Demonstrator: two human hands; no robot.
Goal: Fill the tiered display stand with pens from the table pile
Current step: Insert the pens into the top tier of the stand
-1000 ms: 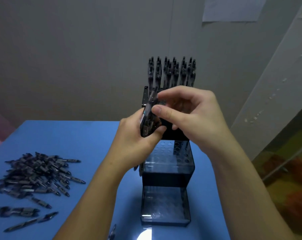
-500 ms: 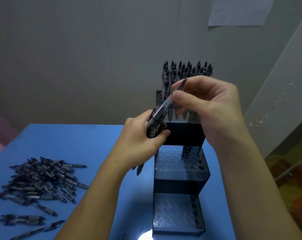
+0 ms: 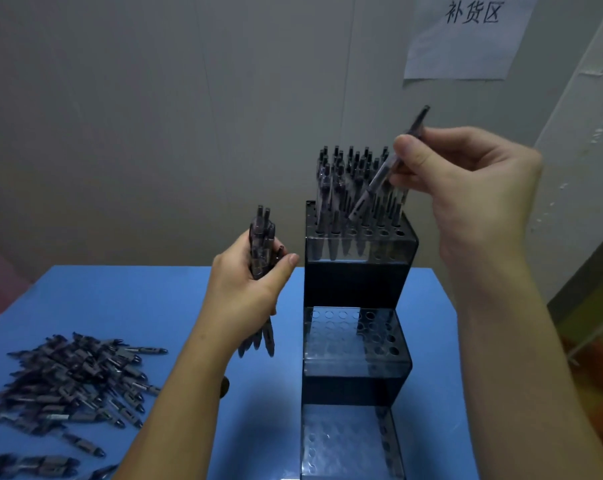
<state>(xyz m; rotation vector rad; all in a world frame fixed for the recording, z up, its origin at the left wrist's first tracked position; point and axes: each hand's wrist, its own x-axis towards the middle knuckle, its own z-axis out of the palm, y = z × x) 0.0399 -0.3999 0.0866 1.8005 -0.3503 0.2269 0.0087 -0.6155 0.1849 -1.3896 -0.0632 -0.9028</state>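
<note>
Right now the right hand pinches a single pen between thumb and fingers, tilted, tip down over the top tier of the tiered display stand, its tip just above the holes in the front rows. That top tier already carries upright pens in its back rows; a few front holes on the right look unfilled. Middle and bottom tiers show only bare holes (smoky clear plastic, hard to read at the bottom). The left hand grips a bundle of pens upright, fingers curled round it, just left of the stand and apart from it. On the blue table, the pen pile lies at the left, well apart from the stand. A paper sign hangs on the wall behind.
</note>
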